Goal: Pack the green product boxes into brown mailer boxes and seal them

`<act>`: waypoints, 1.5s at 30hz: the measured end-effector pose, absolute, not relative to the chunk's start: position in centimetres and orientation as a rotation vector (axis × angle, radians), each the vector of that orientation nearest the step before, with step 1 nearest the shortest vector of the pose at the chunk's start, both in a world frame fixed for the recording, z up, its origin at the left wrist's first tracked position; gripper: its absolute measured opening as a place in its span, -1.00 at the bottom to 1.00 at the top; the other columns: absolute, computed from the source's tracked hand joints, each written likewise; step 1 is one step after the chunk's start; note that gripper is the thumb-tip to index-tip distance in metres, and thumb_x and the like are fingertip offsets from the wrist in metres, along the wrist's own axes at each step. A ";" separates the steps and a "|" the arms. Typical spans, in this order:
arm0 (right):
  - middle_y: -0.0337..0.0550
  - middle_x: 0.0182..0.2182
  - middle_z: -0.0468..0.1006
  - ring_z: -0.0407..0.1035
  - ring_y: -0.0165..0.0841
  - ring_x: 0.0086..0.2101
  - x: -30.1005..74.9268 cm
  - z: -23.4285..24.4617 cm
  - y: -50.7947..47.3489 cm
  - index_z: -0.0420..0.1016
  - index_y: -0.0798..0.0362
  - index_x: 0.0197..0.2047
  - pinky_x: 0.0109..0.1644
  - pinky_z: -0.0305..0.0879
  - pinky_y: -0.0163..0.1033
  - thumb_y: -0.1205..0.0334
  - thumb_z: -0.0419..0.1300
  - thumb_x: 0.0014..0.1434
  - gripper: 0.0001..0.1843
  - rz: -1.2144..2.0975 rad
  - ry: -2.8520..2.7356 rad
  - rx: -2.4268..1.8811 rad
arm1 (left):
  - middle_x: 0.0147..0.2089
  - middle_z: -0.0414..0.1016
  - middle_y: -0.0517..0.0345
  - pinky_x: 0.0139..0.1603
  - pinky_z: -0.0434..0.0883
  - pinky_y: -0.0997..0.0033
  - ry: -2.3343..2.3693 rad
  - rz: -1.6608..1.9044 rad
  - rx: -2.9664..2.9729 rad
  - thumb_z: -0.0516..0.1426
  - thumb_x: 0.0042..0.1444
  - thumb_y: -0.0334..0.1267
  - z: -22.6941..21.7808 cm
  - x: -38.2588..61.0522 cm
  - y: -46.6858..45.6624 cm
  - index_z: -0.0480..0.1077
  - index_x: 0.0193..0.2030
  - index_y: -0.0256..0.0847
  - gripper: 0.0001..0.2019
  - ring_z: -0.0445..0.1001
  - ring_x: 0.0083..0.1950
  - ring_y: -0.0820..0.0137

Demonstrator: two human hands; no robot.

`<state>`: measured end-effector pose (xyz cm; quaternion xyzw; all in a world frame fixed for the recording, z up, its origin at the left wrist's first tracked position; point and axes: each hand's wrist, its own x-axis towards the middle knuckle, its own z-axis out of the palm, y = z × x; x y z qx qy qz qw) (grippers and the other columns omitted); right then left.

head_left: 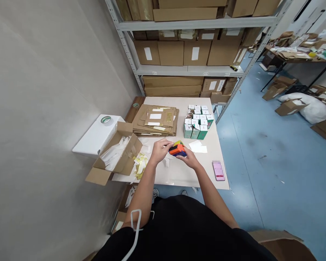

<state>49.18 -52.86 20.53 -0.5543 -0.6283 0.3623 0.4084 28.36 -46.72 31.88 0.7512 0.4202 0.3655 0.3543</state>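
Both my hands meet over the white table (179, 172) around a small orange, black and yellow tool (178, 149), probably a tape dispenser. My left hand (160, 150) curls over its left side with fingers closed on it. My right hand (189, 157) grips it from the right and below. White label sheets (198, 146) lie just beyond the tool. A cluster of several small green-and-white boxes (197, 123) stands at the far right of the table. A stack of flattened brown cartons (156, 119) lies at the far left.
An open cardboard box (119, 152) with white filler hangs off the table's left edge, yellow tape scraps (139, 165) beside it. A pink phone (218, 170) lies near the right front corner. Metal shelving (190, 69) with cartons stands behind. The floor (260, 152) is blue.
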 end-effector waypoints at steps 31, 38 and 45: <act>-0.15 -0.17 0.56 0.44 -0.16 -0.19 29.4 21.0 -42.4 0.34 -0.08 0.06 -0.11 0.40 -0.11 -0.03 0.10 0.28 -0.66 0.914 -1.439 -1.577 | 0.57 0.13 -0.19 0.07 0.62 0.22 1.468 1.596 1.693 0.15 0.36 -0.15 32.4 4.7 -42.6 0.00 0.61 -0.09 -0.26 0.55 0.20 0.16; -0.17 -0.22 0.48 0.36 -0.22 -0.27 20.3 22.2 -39.1 0.32 -0.05 0.01 -0.14 0.35 -0.13 -0.09 0.12 0.30 -0.65 0.989 -1.665 -1.488 | 0.45 0.32 -0.21 -0.02 0.63 0.29 1.594 1.693 1.627 0.11 0.39 -0.22 31.7 -2.4 -43.5 0.13 0.55 -0.13 -0.38 0.60 0.13 0.20; -0.01 -0.07 0.52 0.41 -0.12 -0.11 8.4 22.3 -33.9 0.34 0.02 0.00 -0.02 0.37 -0.05 0.00 0.13 0.32 -0.69 0.809 -1.990 -1.457 | 0.30 0.48 -0.19 -0.10 0.65 0.31 1.755 1.780 1.710 0.13 0.40 -0.23 31.4 -9.5 -44.4 0.16 0.49 -0.14 -0.44 0.62 0.06 0.27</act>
